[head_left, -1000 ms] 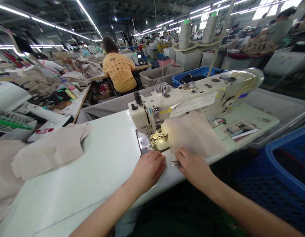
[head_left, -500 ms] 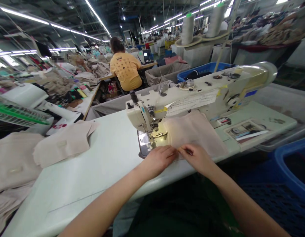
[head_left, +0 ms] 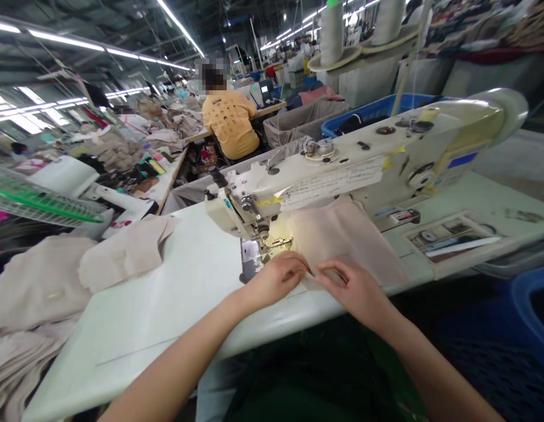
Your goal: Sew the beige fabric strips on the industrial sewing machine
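Dark green garment [head_left: 325,372], bare forearms [head_left: 182,357]

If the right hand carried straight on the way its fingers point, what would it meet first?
Most likely the left hand, which lies just ahead of the right hand at the near edge of the cloth; whether the two already touch is unclear.

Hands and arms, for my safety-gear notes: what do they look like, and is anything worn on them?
The left hand and right hand wear no gloves. The forearms show no sleeves or watch. Whether rings are worn, I cannot tell. Dark green clothing shows between them.
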A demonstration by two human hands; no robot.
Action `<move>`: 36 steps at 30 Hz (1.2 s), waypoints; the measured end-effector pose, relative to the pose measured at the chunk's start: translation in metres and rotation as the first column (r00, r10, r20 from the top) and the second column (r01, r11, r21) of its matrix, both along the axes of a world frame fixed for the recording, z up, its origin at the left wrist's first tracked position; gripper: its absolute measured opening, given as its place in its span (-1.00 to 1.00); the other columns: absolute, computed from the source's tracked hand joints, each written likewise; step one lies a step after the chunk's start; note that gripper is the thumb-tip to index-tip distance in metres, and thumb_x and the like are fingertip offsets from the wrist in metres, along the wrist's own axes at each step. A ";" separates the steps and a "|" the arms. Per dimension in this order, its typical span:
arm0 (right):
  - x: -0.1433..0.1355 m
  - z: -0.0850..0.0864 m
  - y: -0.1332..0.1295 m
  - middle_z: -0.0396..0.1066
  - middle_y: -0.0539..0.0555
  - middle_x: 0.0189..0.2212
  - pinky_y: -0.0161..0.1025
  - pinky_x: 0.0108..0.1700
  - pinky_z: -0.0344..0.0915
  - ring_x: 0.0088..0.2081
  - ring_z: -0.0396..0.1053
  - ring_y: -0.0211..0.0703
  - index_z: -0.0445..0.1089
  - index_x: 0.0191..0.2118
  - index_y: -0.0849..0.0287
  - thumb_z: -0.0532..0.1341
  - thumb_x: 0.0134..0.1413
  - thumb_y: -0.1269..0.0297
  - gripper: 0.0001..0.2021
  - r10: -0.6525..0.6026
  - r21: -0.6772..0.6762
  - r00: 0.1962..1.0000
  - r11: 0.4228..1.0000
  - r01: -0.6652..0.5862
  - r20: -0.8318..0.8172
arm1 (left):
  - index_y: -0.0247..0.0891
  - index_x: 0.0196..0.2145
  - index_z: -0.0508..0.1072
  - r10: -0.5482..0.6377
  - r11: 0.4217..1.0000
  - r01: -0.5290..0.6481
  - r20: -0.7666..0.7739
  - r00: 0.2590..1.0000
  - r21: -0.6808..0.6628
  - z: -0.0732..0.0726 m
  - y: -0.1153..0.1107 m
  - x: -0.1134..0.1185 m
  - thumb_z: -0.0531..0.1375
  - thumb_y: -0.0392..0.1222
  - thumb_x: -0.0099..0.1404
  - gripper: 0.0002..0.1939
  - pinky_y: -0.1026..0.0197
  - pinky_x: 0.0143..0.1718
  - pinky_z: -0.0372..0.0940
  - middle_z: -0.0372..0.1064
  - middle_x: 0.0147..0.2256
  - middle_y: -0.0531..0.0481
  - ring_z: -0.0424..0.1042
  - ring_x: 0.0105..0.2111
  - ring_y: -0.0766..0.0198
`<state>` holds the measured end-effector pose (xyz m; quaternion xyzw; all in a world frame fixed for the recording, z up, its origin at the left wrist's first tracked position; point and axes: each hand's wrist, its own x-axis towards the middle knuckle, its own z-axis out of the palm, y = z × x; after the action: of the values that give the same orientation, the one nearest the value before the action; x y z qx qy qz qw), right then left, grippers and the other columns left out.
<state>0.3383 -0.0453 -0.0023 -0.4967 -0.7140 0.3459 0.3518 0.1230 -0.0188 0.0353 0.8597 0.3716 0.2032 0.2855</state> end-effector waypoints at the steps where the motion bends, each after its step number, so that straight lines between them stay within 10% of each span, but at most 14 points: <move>1: 0.003 0.001 -0.002 0.56 0.09 -0.19 -0.24 -0.23 0.38 -0.23 0.51 -0.06 0.48 -0.11 0.11 0.23 0.20 0.13 -0.77 -0.015 0.083 0.998 0.997 0.010 0.061 | -0.24 -0.30 0.44 0.055 0.998 -0.055 0.034 0.998 -0.010 0.000 0.000 0.003 0.05 -0.29 0.45 -0.80 0.08 0.02 0.36 0.47 -0.16 -0.10 0.44 -0.10 0.20; 6: 0.033 0.006 -0.002 0.50 0.15 -0.08 -0.19 -0.30 0.36 -0.22 0.50 0.00 0.48 -0.07 0.11 0.19 0.19 0.30 -0.78 -0.287 0.426 0.899 0.896 0.129 0.332 | -0.23 -0.16 0.34 0.225 0.971 -0.239 0.265 0.938 0.024 0.008 -0.001 0.020 -0.06 -0.20 0.52 -0.80 0.05 0.03 0.37 0.41 -0.02 -0.17 0.42 0.00 0.19; 11: 0.078 0.009 0.004 0.45 0.15 -0.10 -0.12 -0.26 0.38 -0.23 0.49 0.00 0.50 -0.12 0.11 0.10 -0.06 0.55 -0.60 -0.392 0.525 0.844 0.836 0.161 0.365 | -0.20 0.00 0.35 0.011 0.943 -0.106 0.288 0.958 0.317 0.029 -0.013 0.023 0.11 -0.30 0.42 -0.78 0.01 0.12 0.33 0.40 0.07 -0.20 0.40 0.10 0.13; 16: 0.077 0.015 -0.018 0.43 0.14 -0.05 -0.17 -0.16 0.39 -0.15 0.46 -0.06 0.45 -0.17 0.09 0.09 -0.10 0.63 -0.60 -0.142 0.635 0.953 0.770 -0.064 0.268 | -0.14 0.08 0.42 0.008 0.929 -0.085 0.211 0.977 0.359 0.030 -0.064 -0.013 0.14 -0.41 0.38 -0.64 0.16 -0.01 0.44 0.35 0.16 -0.21 0.52 -0.07 0.20; 24: -0.023 0.004 -0.049 0.48 0.18 0.00 -0.21 -0.22 0.42 -0.06 0.46 -0.04 0.39 -0.22 0.13 0.07 -0.18 0.66 -0.61 0.336 0.503 0.897 0.744 -0.439 0.286 | -0.13 0.01 0.38 0.395 0.886 -0.393 0.045 0.918 0.247 -0.004 -0.151 -0.114 0.04 -0.41 0.39 -0.68 0.14 0.07 0.42 0.43 0.12 -0.15 0.45 0.10 0.14; 36: -0.063 0.013 -0.021 0.52 0.10 0.03 -0.12 0.11 0.35 0.08 0.43 -0.05 0.48 -0.24 0.09 0.17 0.01 0.56 -0.74 0.585 0.157 0.767 0.758 -0.633 0.264 | -0.08 -0.01 0.52 0.385 0.897 -0.363 -0.039 0.922 0.252 -0.016 -0.137 -0.179 0.07 -0.30 0.40 -0.68 0.16 0.00 0.43 0.54 -0.02 -0.03 0.53 -0.05 0.18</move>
<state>0.2748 -0.0662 0.0108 -0.2225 -0.9043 0.3026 0.2028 -0.0555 -0.1554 0.0190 0.8085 0.5148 0.2596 0.1183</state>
